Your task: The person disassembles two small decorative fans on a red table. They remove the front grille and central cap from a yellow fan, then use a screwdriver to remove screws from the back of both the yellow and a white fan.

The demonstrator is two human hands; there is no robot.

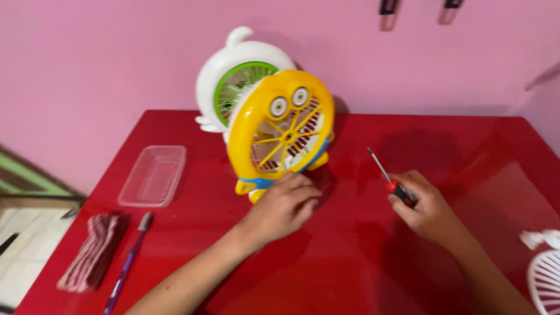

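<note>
A small yellow toy-shaped fan (pixel 283 131) with two round eyes and a blue base stands on the red table (pixel 350 256), leaning a little to the right. My left hand (pixel 284 205) rests at its base, fingers curled against the lower front. My right hand (pixel 424 207) lies on the table to the right, gripping a screwdriver (pixel 389 176) with a red and black handle. Its metal shaft points up and to the left, toward the fan, and stays clear of it.
A white fan (pixel 233 79) with a green ring stands behind the yellow one, against the pink wall. A clear plastic tray (pixel 154 175), a striped folded cloth (pixel 93 252) and a purple pen-like tool (pixel 127 265) lie at the left. A white fan grille (pixel 545 277) is at the right edge.
</note>
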